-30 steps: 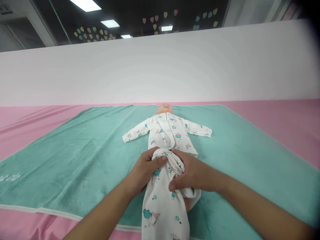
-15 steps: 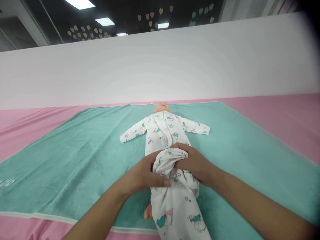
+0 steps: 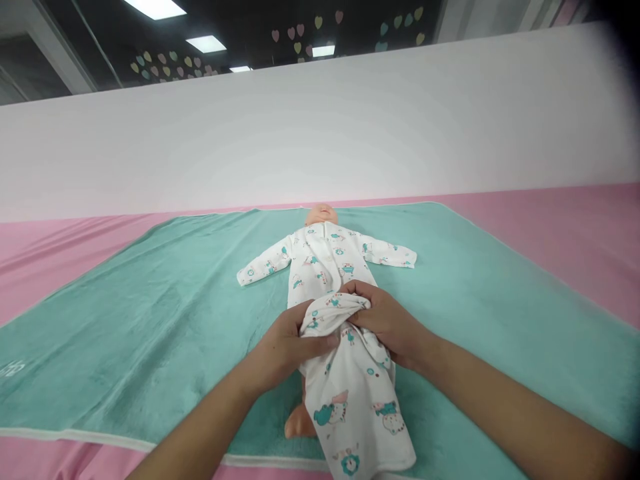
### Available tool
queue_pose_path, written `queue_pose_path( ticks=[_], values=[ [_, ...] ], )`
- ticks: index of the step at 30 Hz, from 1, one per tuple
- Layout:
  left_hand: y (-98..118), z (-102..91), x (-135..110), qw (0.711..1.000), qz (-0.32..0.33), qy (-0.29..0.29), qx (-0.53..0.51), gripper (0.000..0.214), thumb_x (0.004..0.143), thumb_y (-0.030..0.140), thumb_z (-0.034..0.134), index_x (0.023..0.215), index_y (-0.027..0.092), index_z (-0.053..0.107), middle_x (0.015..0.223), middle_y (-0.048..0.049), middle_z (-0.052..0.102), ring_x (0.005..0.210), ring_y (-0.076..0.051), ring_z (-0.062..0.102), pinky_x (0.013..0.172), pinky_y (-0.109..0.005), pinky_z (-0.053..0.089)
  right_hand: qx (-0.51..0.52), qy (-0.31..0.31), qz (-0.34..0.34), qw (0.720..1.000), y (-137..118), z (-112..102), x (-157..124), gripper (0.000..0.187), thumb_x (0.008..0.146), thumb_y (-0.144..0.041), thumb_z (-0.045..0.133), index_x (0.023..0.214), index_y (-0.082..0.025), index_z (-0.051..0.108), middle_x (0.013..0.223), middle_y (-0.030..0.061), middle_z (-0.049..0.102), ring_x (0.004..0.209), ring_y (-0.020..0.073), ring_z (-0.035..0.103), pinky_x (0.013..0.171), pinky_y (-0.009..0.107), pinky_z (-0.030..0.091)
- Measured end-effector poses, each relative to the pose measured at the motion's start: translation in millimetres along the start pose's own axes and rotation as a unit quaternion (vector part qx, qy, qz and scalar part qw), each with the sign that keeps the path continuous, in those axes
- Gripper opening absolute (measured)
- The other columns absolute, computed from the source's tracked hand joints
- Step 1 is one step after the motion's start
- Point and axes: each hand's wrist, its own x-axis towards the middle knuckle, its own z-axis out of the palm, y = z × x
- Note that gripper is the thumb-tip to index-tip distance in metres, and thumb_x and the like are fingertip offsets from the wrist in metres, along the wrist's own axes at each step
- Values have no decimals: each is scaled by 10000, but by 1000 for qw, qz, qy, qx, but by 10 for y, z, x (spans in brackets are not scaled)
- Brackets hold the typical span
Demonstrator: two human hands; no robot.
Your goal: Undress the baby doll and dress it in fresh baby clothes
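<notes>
A baby doll (image 3: 321, 214) lies on its back, head away from me, wearing a white printed long-sleeved top (image 3: 325, 257) with its sleeves spread. Over the doll's lower body I hold white baby pants (image 3: 357, 400) in the same print. Their upper end is bunched between my hands, and the lower part hangs towards me. My left hand (image 3: 290, 343) grips the left side of the bunched opening, thumb on top. On the right side, my right hand (image 3: 385, 323) pinches the rim. One bare doll foot (image 3: 300, 421) shows left of the pants; the other leg is hidden.
Beneath the doll is a teal blanket (image 3: 150, 320) with a white edge, spread over a pink cover (image 3: 565, 233). A white wall or panel (image 3: 320, 133) stands behind, below dark glass with heart stickers (image 3: 297, 31).
My left thumb has pressed down onto the fabric. The hanging pants have lifted slightly, so their lower hem and more of the doll's foot show.
</notes>
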Motion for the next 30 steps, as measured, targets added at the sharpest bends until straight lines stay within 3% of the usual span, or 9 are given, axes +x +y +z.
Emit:
queue_pose_path(
  ticks=[9,14,17,22,26,30],
  values=[
    [7,8,2,997,-12,41,-71,308,751,281,652,1037,198,571,972,-61,625,855,-195,582,715,-273,456,-70,-65,3,995,-67,-27,-48,243,787,-391,558,957,-218,561,940,20,597,823,160,560,689,270,447],
    [27,-8,-14,991,-7,25,-129,203,794,285,594,960,172,566,887,-61,617,731,-158,578,648,-257,457,-144,-162,-27,976,-194,-10,-93,373,678,-360,691,1009,-226,581,971,14,605,884,183,566,724,277,454],
    [42,-14,-17,996,-13,16,-83,256,805,294,583,1035,182,575,930,-63,631,764,-166,586,687,-275,467,-175,-186,-49,966,-222,-15,-103,463,627,-272,730,1063,-256,576,1030,1,594,943,188,558,794,298,452],
    [47,-16,-10,996,27,-1,85,358,781,324,617,1111,188,596,1036,-43,630,953,-196,557,804,-262,435,-125,-129,-38,983,-107,-53,-64,280,739,-238,611,1018,-235,590,989,7,603,934,175,561,791,300,441],
    [45,-23,-15,992,28,-49,111,578,636,275,747,1177,204,557,1031,-22,631,957,-219,554,790,-271,439,-72,-63,-29,995,-7,-61,-27,185,706,-255,652,850,-187,557,842,-16,582,793,121,530,678,235,418],
    [37,-17,-22,990,0,-26,140,462,641,262,740,1078,198,603,964,-14,650,880,-201,574,720,-257,455,-42,-50,-12,998,19,-58,4,244,677,-281,685,841,-187,530,804,-30,556,736,98,500,642,217,398]
  ],
)
